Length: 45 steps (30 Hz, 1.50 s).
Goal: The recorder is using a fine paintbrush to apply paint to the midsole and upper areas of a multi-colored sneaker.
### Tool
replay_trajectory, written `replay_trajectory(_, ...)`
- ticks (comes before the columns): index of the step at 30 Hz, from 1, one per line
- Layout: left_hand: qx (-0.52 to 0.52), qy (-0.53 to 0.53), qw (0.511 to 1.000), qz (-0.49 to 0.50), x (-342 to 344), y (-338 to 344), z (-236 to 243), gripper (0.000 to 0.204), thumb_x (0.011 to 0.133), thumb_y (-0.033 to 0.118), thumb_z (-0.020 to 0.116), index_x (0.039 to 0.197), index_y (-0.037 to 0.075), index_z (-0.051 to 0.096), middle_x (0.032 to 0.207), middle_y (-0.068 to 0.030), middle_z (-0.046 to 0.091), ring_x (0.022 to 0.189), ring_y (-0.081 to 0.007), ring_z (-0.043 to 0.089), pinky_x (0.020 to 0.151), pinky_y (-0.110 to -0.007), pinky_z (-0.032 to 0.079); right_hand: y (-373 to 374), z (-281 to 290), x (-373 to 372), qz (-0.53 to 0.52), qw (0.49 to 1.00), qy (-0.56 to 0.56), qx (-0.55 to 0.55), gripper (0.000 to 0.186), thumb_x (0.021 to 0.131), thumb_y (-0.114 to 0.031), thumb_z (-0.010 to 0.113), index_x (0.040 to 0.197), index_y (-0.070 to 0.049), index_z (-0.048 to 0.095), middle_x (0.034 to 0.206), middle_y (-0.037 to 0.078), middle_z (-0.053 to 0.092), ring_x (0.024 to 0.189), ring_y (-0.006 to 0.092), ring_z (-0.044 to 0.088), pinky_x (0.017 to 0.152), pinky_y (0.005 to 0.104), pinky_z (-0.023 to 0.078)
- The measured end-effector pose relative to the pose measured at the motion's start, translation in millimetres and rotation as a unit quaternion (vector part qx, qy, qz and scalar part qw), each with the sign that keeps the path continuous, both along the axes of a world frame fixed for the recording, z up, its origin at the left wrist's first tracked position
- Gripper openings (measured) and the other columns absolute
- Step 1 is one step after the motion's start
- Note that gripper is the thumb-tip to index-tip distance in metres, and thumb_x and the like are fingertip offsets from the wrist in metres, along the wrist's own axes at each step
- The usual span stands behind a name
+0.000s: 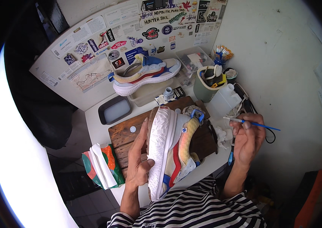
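My left hand (139, 164) grips a multicoloured sneaker (173, 155) by its thick white sole, with the thumb on the sidewall. The shoe is held up on its side in front of my striped shirt, its red, yellow and blue upper facing right. In my right hand (247, 138) a thin blue paintbrush (258, 124) is pinched between thumb and fingers. Its pale tip points left toward the shoe, apart from it. The matching sneaker (147, 76) rests on a clear plastic box (151, 93) at the back of the table.
A wooden board (121, 135) lies under the held shoe. Around it are a dark tray of liquid (114, 111), a small paint bottle (168, 93), a tissue pack (102, 165), a green-grey bin (206, 89), a cup of brushes (221, 57) and crumpled tissue (223, 136). A sticker-covered panel (130, 34) stands behind.
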<state>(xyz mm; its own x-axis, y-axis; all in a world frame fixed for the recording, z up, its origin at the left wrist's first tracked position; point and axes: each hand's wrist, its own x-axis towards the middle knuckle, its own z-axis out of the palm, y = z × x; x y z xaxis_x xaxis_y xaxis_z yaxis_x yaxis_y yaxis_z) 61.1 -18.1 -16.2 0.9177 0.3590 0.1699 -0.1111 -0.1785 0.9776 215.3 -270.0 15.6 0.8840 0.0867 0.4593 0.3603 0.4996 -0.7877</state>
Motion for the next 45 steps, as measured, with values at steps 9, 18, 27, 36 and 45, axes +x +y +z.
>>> replay_trajectory(9, -0.058, -0.041, 0.997, 0.003, 3.6, -15.5, 2.2, 0.121, 0.055, 0.041, 0.055, 0.163, -0.004, 0.024, 0.152, -0.0286, 0.051, 0.130, -0.0350, 0.058, 0.112, -0.040, 0.041, 12.5, 23.8, -40.7, 0.030, 0.965, -0.240, -0.098, 0.014, 0.092, 0.002, 0.066, 0.103, 0.004, 0.057, 0.098, 0.023, 0.068, 0.082, 0.0257, 0.070, 0.071, 0.0362, 0.062)
replay_trajectory(18, 0.035, -0.162, 0.985, 0.046, -17.2, -25.4, -8.2, 0.128, 0.074, 0.052, 0.069, 0.161, -0.012, 0.000, 0.169, -0.0321, 0.006, 0.159, -0.0397, 0.013, 0.128, -0.049, 0.014, 4.9, 51.6, -40.6, 0.065, 0.969, -0.240, 0.003, 0.016, 0.093, -0.005, 0.065, 0.104, 0.001, 0.055, 0.091, 0.020, 0.065, 0.075, 0.0222, 0.064, 0.076, 0.0464, 0.065)
replay_trajectory(27, 0.190, -0.079, 0.978, 0.039, -47.3, -49.5, -53.4, 0.145, 0.064, 0.051, 0.087, 0.157, -0.017, 0.000, 0.153, -0.0343, 0.032, 0.141, -0.0428, 0.044, 0.120, -0.048, 0.033, -8.3, 63.4, -43.6, 0.099, 0.972, -0.213, 0.030, 0.016, 0.095, -0.006, 0.064, 0.107, -0.003, 0.053, 0.092, 0.017, 0.065, 0.076, 0.0210, 0.064, 0.079, 0.0495, 0.065)
replay_trajectory(36, 0.284, -0.243, 0.919, 0.126, -29.5, -65.4, -28.9, 0.136, 0.051, 0.057, 0.101, 0.148, -0.007, 0.031, 0.116, -0.0237, 0.058, 0.098, -0.0344, 0.069, 0.089, -0.044, 0.053, -25.9, 55.1, -37.9, 0.115, 0.969, -0.211, 0.052, 0.015, 0.097, -0.005, 0.063, 0.108, -0.005, 0.053, 0.092, 0.015, 0.064, 0.077, 0.0189, 0.062, 0.079, 0.0499, 0.064)
replay_trajectory(45, 0.287, -0.311, 0.878, 0.225, -40.0, -68.4, -47.5, 0.081, 0.086, 0.033, 0.085, 0.145, 0.008, 0.034, 0.117, -0.0218, 0.064, 0.104, -0.0432, 0.069, 0.097, -0.056, 0.057, -21.9, 42.2, -45.6, 0.121, 0.973, -0.191, 0.033, 0.017, 0.095, -0.002, 0.062, 0.108, -0.004, 0.052, 0.091, 0.014, 0.063, 0.077, 0.0192, 0.061, 0.078, 0.0508, 0.064)
